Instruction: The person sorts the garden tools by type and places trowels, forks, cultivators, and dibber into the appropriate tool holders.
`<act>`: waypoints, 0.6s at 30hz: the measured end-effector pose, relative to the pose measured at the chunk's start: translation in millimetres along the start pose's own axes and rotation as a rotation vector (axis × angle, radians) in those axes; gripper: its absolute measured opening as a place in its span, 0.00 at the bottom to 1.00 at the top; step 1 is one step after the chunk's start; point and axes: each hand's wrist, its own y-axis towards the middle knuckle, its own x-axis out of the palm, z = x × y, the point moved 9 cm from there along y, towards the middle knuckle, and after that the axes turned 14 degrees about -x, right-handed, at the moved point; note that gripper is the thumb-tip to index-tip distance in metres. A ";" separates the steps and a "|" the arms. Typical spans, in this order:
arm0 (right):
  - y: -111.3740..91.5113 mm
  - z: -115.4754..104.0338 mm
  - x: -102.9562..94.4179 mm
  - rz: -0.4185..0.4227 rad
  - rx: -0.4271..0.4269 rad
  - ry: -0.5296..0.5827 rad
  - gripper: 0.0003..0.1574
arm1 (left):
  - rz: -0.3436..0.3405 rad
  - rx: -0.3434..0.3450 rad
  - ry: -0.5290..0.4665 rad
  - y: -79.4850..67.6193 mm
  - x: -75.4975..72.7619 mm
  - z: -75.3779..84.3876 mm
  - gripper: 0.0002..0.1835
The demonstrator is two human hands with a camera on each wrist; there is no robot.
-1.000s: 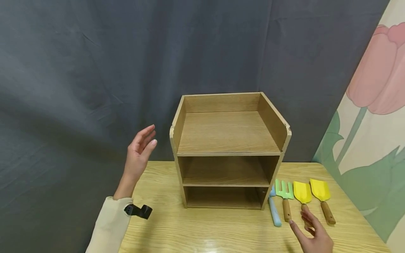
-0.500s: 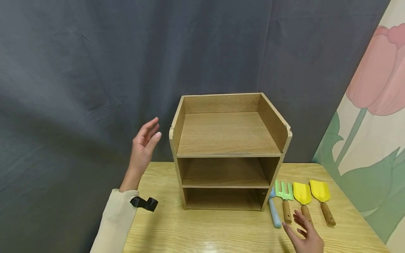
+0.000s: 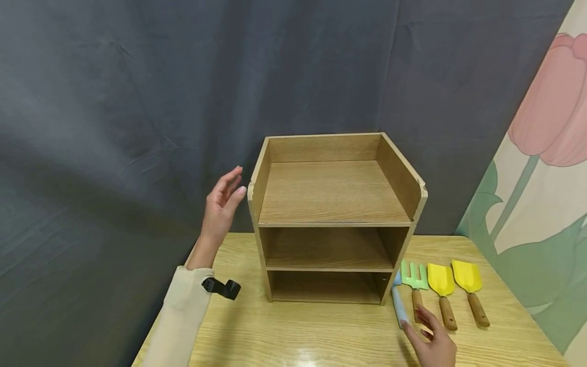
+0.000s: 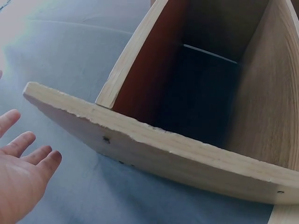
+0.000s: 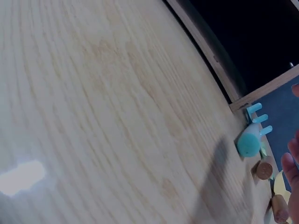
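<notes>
A three-level wooden shelf (image 3: 339, 193) stands on the table. To its left my left hand (image 3: 219, 216) is raised near the left side panel, its fingers loosely spread. In the left wrist view this hand (image 4: 23, 177) is apart from the panel and holds nothing. My right hand (image 3: 433, 342) hovers over the handle ends of a blue hand rake (image 3: 399, 306) and a green hand fork (image 3: 415, 278), thumb and fingers apart. The right wrist view shows the blue rake (image 5: 249, 144) close to the fingers; contact cannot be told. Part of its head is hidden by the shelf.
Two yellow hand shovels (image 3: 441, 280) with wooden handles lie right of the green fork. A grey curtain (image 3: 316, 66) hangs behind the shelf. At the right, a wall painted with tulips (image 3: 550, 102) borders the table (image 3: 293, 331).
My left hand has moved right and up, closer to the shelf's side panel. My right hand has shifted left, from the nearer yellow shovel's handle to the green fork and blue rake handles.
</notes>
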 end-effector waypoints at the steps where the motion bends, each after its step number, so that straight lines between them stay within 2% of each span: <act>1: 0.0 -0.6 1.7 -0.001 -0.010 0.001 0.32 | -0.005 -0.003 -0.004 0.5 1.4 -0.3 0.24; 7: 2.0 -1.6 7.0 -0.008 -0.044 -0.015 0.31 | -0.024 -0.007 -0.041 3.0 9.8 -1.7 0.25; 14: 0.1 18.6 22.1 -0.146 0.077 -0.021 0.35 | -0.027 -0.017 -0.064 5.2 16.0 -5.8 0.24; 18: -0.3 23.8 23.6 -0.151 0.093 -0.044 0.35 | -0.022 -0.026 -0.063 6.0 18.4 -7.7 0.23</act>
